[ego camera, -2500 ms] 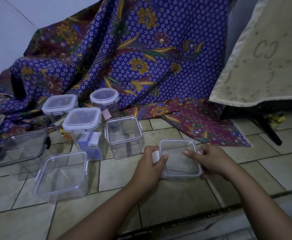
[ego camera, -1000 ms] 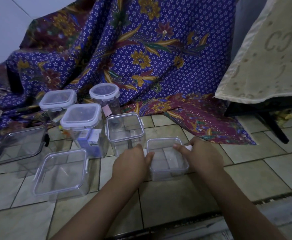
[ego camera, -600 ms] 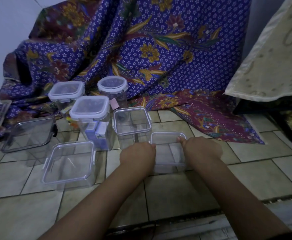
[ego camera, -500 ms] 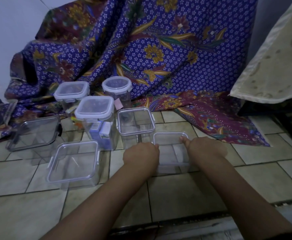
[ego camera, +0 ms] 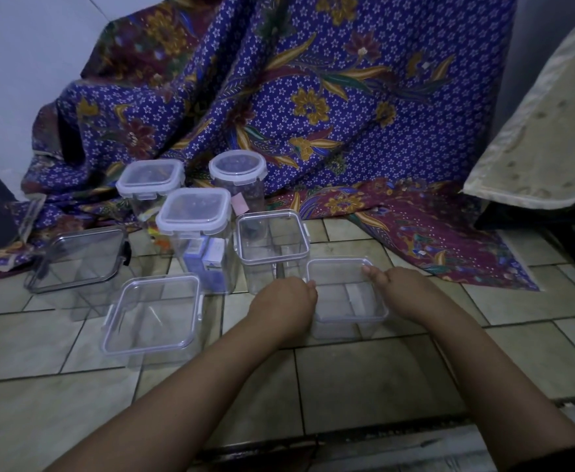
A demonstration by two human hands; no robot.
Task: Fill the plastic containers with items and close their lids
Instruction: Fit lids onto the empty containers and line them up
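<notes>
A low clear square container [ego camera: 345, 294] with its clear lid on sits on the tiled floor. My left hand [ego camera: 284, 301] grips its left side and my right hand [ego camera: 400, 291] grips its right side, fingers curled down over the lid's edges. Behind it stands a taller clear container [ego camera: 272, 247] with a lid. To the left are a clear square container [ego camera: 151, 315], a dark-rimmed one [ego camera: 78, 258], and three white-lidded containers [ego camera: 194, 212], the nearest holding small boxes.
A purple floral cloth [ego camera: 296, 97] hangs behind the containers and spreads over the floor at the right. A beige cloth-covered object [ego camera: 545, 131] stands at the far right. A raised tile edge [ego camera: 347, 441] runs across the near floor.
Both hands have slid the low container back and left, next to the taller one, and their fingers have curled down over its sides.
</notes>
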